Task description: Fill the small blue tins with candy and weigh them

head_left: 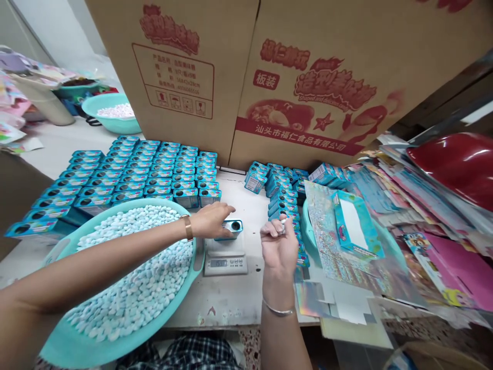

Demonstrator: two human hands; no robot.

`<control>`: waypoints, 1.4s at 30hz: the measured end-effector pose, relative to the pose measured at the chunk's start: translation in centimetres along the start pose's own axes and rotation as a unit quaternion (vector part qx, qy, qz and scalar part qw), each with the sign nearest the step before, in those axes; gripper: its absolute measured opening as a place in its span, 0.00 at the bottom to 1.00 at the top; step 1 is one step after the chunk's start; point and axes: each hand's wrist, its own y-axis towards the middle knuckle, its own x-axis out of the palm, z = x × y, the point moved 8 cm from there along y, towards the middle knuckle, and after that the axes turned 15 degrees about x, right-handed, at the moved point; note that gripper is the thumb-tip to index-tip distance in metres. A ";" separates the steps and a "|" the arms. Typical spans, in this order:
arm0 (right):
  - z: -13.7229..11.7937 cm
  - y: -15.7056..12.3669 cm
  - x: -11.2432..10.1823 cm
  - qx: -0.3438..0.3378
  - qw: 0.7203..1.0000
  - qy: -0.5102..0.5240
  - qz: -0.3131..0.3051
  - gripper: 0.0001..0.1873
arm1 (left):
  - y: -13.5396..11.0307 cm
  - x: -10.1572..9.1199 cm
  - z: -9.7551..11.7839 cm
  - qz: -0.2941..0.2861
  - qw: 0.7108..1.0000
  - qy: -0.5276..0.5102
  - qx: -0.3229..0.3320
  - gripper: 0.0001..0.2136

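In the head view, we had our left hand [210, 220] at the small blue box [233, 226] standing on the white scale [225, 266], thumb and fingers parted about it, though we could not tell whether they gripped it. Our right hand [279, 241] was raised to the right of the scale, its fingers curled closed around something small and pale [284, 224]. Left of the scale, under our left forearm, we had the turquoise basin [111, 355] of pale blue candies [146, 277], with rows of blue boxes [150, 173] behind it.
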 end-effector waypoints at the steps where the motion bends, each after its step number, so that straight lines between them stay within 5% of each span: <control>1: -0.3 -0.5 -0.6 0.008 1.000 0.000 -0.003 0.08 | 0.3 -0.1 0.2 -0.007 1.000 0.005 0.003 0.34; 9: 1.5 -4.8 -8.8 0.089 0.995 0.010 0.042 0.09 | 0.5 -3.0 1.0 -0.007 0.999 0.039 0.001 0.32; 15: 4.7 -5.3 -12.9 0.154 0.985 0.014 0.081 0.12 | 1.3 -0.8 0.7 -0.068 0.997 0.046 0.003 0.34; 24: 5.4 -3.6 -11.7 0.137 0.986 0.011 0.092 0.10 | 1.1 0.3 0.2 -0.063 0.997 0.053 -0.007 0.34; 30: 4.6 -1.2 -10.0 0.072 0.991 0.026 0.109 0.09 | -1.4 2.3 -1.6 -0.008 0.995 0.048 -0.082 0.21; 37: 3.4 1.1 -6.9 0.023 0.994 0.049 0.094 0.09 | -2.0 -3.1 4.1 0.094 0.989 0.107 0.028 0.14; 42: 3.1 2.8 -5.4 -0.030 0.994 0.037 0.095 0.09 | -0.2 -2.4 6.9 -0.020 0.980 0.182 0.077 0.11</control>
